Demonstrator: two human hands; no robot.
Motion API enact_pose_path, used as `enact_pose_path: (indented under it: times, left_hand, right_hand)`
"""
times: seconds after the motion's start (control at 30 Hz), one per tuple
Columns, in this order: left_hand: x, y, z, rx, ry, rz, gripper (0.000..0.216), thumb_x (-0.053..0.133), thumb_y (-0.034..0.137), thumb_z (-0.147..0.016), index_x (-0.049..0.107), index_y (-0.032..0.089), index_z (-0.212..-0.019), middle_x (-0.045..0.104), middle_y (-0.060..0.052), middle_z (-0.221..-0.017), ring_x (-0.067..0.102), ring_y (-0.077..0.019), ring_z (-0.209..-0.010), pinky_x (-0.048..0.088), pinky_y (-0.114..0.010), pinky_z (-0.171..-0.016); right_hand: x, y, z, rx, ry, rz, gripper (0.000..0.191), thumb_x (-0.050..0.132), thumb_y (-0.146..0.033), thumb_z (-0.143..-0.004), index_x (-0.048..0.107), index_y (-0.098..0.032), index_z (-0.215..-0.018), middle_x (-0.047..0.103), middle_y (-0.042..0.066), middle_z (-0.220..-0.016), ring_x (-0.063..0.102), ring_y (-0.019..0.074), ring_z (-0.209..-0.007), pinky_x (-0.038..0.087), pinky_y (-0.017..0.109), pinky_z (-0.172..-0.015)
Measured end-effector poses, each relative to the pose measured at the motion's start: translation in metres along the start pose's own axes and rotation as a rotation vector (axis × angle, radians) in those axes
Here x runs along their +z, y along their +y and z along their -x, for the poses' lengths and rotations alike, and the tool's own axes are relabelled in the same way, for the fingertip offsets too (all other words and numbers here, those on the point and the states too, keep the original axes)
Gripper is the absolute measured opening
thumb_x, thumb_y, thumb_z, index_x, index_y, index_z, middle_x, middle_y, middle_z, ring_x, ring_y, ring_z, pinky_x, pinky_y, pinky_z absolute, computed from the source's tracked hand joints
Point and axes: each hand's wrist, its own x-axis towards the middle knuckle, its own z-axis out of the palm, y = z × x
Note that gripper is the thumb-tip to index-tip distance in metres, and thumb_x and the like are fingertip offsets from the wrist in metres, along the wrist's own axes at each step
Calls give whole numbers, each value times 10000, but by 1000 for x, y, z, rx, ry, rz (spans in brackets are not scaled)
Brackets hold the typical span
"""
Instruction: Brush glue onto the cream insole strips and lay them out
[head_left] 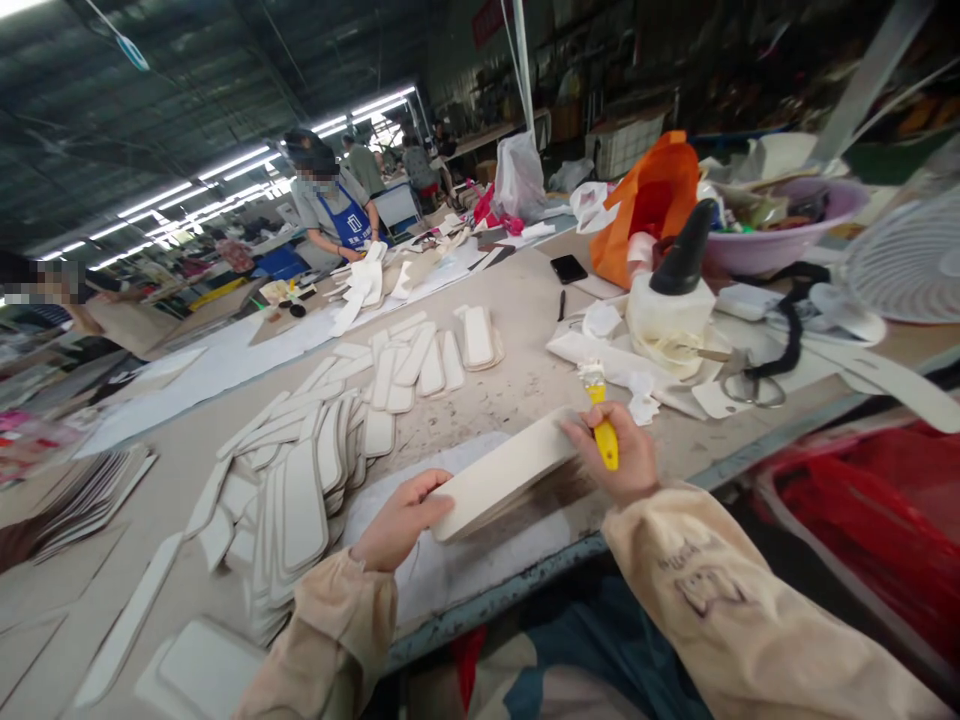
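My left hand [401, 520] grips the near end of a long cream padded strip [504, 476] that tilts up off the table. My right hand [619, 455] steadies the strip's far end and is closed on a small brush with a yellow handle [604, 432], its bristles pointing away from me. Under the strip lies a pale worn work mat [457, 565] at the table's front edge.
Rows of overlapping cream strips [315, 470] fan out to the left and ahead. A glue pot with a black cone top [671, 300], scissors [750, 385], a phone [568, 268], an orange bag [649, 205] and a pink basin [780, 235] stand to the right. A person in a blue apron [337, 215] works far back.
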Motion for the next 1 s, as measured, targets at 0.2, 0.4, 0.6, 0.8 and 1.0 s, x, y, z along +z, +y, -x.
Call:
enact_pose_path:
  times: [0.2,0.4,0.6,0.8,1.0]
  left_hand:
    - [-15,-23,1,-55,158,31,293,656,323,-715,595,165,-954,609,16,-719,523,-113,-626,397,-206,-528]
    - [-7,-34,-2,-153,272,-84,367,709,368,-646,526,186,-907,557,66,-551,539,-118,-508,328,-199,-429]
    - [-2,-39,-6,-174,303,-128,390,715,385,-627,519,196,-906,578,70,-555,570,-128,-494,347,-208,-418]
    - [-2,-41,-8,-180,301,-188,379,706,392,-629,515,211,-901,579,74,-550,576,-144,-495,368,-229,-432]
    - [-3,-43,-9,-142,290,-288,320,666,370,-670,539,213,-919,592,64,-553,604,-168,-535,402,-258,-500]
  right_hand:
    - [7,7,-8,-19,-88,285,259,631,-438,-777,481,-227,-782,555,-31,-641,480,115,-508,378,237,-521]
    - [10,9,-6,-46,-185,409,254,582,-474,-801,511,-230,-798,587,-15,-633,525,143,-495,374,250,-520]
    - [11,16,-4,-124,-222,493,221,544,-443,-841,524,-226,-808,616,9,-692,565,160,-547,368,254,-530]
    - [12,19,-3,-126,-252,530,218,528,-444,-852,522,-230,-809,614,3,-672,570,166,-567,367,249,-531]
    - [12,24,-2,-115,-294,605,200,534,-429,-853,530,-232,-824,605,2,-641,556,169,-566,344,247,-530]
